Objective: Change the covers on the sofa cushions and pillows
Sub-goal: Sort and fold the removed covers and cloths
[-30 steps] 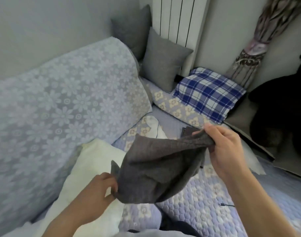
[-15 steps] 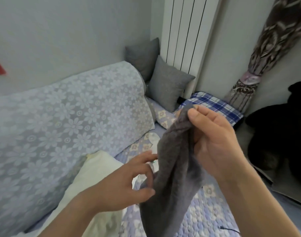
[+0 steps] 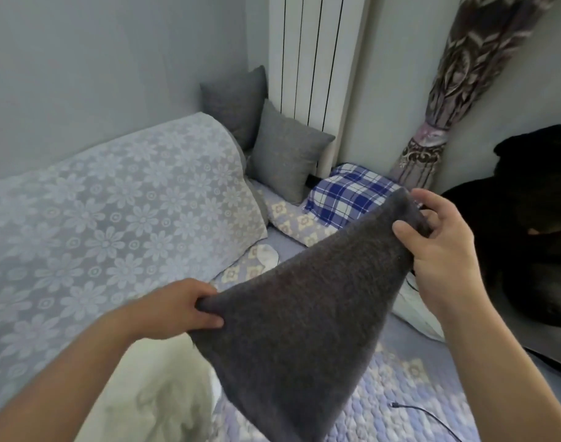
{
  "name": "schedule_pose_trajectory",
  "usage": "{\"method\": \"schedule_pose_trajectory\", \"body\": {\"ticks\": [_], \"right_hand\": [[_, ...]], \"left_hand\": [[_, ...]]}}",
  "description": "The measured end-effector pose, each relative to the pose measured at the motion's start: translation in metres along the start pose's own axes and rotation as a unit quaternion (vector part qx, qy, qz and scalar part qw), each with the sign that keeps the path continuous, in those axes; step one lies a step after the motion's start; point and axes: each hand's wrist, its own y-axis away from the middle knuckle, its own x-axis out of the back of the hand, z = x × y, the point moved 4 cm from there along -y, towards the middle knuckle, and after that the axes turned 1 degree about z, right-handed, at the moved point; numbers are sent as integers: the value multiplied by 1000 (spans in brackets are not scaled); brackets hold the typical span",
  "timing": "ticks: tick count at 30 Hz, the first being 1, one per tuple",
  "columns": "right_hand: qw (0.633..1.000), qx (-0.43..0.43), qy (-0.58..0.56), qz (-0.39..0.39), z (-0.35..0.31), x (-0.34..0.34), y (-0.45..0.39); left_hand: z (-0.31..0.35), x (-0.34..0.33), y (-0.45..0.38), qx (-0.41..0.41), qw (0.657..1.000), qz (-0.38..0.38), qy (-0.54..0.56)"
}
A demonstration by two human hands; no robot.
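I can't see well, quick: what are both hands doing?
Left hand: closed, gripping the grey cover.
Right hand: closed, pinching the grey cover's far corner.

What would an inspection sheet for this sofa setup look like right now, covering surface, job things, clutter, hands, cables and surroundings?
Surface: quilted sofa seat, lace-covered backrest.
Job's things: dark grey cover held up; bare cream pillow below; two grey cushions, plaid pillow at the far end.
Clutter: white cloth on the seat.
Hands: left hand and right hand each grip a cover corner.
Cables: thin black cable on the seat.
Surroundings: radiator, tied curtain, dark bulky object.
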Motion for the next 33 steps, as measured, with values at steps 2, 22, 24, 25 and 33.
{"method": "schedule_pose_trajectory", "body": {"ticks": [2,22,24,25,33], "right_hand": [[996,-55,57,-32,32,17,-31],[989,-113,-12,-93,81,128,-3],[971,-206,56,-111,140,148,33],[957,-254,78,-121,168,158,52],[745,-519,363,-210,386,219,151]], "left_hand": [[-14,21,-19,16,997,57,44],[-7,-23,-51,-36,885,116,450],[-20,-78,-44,9,916,46,399],[-25,-107,-41,37,929,11,369],[-84,-344,-46,272,917,-160,244]]}}
